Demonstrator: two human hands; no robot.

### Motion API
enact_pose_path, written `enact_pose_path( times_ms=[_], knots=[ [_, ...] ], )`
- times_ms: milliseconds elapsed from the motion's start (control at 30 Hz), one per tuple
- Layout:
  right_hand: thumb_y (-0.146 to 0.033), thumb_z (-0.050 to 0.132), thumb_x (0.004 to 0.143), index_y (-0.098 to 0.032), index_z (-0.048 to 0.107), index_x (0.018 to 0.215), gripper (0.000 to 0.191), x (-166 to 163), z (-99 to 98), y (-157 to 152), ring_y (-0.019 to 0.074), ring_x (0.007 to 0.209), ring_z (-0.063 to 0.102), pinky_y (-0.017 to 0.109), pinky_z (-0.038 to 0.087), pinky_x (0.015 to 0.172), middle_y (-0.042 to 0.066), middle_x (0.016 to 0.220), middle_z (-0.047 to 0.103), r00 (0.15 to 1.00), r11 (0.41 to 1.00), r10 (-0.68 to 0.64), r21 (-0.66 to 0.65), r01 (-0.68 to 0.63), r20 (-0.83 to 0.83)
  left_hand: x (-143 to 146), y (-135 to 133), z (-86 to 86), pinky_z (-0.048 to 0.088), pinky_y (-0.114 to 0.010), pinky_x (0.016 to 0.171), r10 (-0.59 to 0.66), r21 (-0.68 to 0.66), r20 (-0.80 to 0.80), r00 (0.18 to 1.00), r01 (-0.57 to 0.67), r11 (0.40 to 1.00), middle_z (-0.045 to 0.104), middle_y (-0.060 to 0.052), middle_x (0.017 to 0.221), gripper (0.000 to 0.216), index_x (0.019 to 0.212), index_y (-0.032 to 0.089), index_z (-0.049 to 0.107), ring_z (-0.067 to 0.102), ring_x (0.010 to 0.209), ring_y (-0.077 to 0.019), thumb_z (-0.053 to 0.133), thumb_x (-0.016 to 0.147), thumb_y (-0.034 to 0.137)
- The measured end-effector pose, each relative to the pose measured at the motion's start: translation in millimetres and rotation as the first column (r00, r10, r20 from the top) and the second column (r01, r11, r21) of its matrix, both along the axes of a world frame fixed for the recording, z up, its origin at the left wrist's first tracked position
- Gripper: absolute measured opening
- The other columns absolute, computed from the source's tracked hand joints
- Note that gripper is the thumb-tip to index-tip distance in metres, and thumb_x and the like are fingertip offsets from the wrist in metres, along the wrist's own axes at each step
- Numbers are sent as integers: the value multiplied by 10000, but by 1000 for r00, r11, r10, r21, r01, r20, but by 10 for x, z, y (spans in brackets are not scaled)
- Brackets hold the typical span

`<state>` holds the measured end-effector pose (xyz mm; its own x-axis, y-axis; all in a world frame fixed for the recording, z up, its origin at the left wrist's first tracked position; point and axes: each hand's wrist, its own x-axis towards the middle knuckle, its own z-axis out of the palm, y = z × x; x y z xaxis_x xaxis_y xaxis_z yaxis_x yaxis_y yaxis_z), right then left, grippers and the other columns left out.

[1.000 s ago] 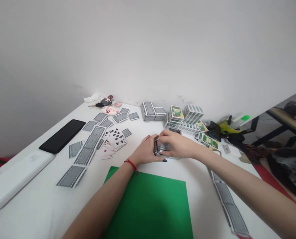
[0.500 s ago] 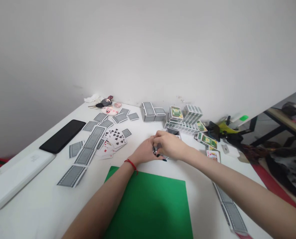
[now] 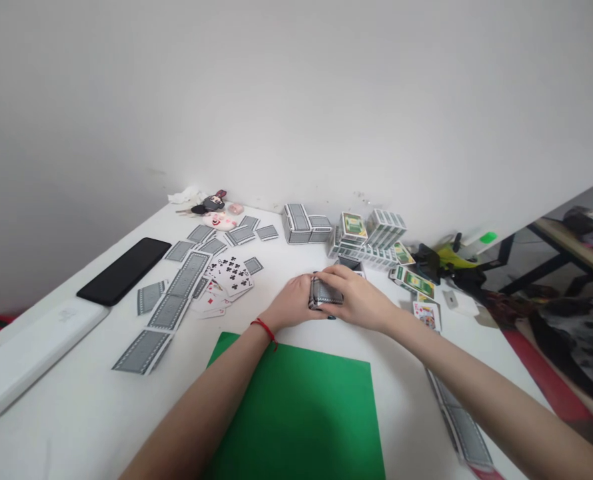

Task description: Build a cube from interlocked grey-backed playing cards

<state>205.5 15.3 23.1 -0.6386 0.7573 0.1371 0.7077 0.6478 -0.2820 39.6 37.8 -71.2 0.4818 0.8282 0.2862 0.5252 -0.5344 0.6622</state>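
Observation:
Between my two hands is a deck of playing cards with grey patterned backs facing up. My left hand is closed on its left side, the fingertips partly hidden. My right hand grips the deck from the right, thumb on the near edge and fingers on the far edge. Just beyond my right hand, another grey-backed card pile shows in part. The green sheet lies on the white table below my forearms.
Face-down cards and face-up cards spread at the left, beside a black phone and a long white box. Stacked card blocks and green-white card boxes stand along the wall. More cards lie at the right edge.
My right hand has turned and drawn back from over the left, fingers now spanning the deck. The deck's back has come into view. My left hand has barely moved.

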Motion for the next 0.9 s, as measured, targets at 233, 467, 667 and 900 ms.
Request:
enact_pose_path(
  times_ms=[233, 467, 667, 900],
  knots=[
    [-269, 660, 711, -165, 516, 1119, 445, -30, 49, 5, 251, 999, 537, 408, 474, 833, 115, 1042, 549, 999, 1000, -24, -10, 24, -26, -5, 13, -63, 456, -420, 811, 6, 45, -77, 997, -3, 999, 571, -115, 1016, 603, 1037, 152, 453, 564, 964, -306, 700, 617, 509],
    [-252, 690, 672, -171, 513, 1032, 410, -2, 72, 9, 228, 967, 519, 361, 454, 819, 88, 997, 542, 997, 999, -22, -47, 19, -70, -13, 10, -12, 454, -400, 799, -21, 44, -124, 992, 26, 999, 567, -107, 980, 589, 981, 152, 436, 568, 942, -299, 710, 612, 521],
    [-245, 703, 651, -176, 514, 983, 388, -19, 98, -20, 233, 947, 506, 350, 454, 777, 82, 972, 552, 996, 998, -41, -45, 37, -82, -17, 8, 9, 453, -402, 795, -35, 30, -101, 994, 38, 999, 565, -107, 973, 575, 954, 152, 438, 565, 952, -307, 729, 602, 501],
    [-285, 686, 720, -180, 582, 1051, 362, 66, 103, 62, 226, 983, 555, 371, 472, 849, 95, 1033, 614, 995, 999, 25, -43, -29, -100, -22, -7, -21, 448, -426, 826, -24, 58, -96, 995, 29, 998, 559, -113, 1002, 629, 1022, 150, 449, 553, 966, -306, 681, 622, 576]
  ],
)
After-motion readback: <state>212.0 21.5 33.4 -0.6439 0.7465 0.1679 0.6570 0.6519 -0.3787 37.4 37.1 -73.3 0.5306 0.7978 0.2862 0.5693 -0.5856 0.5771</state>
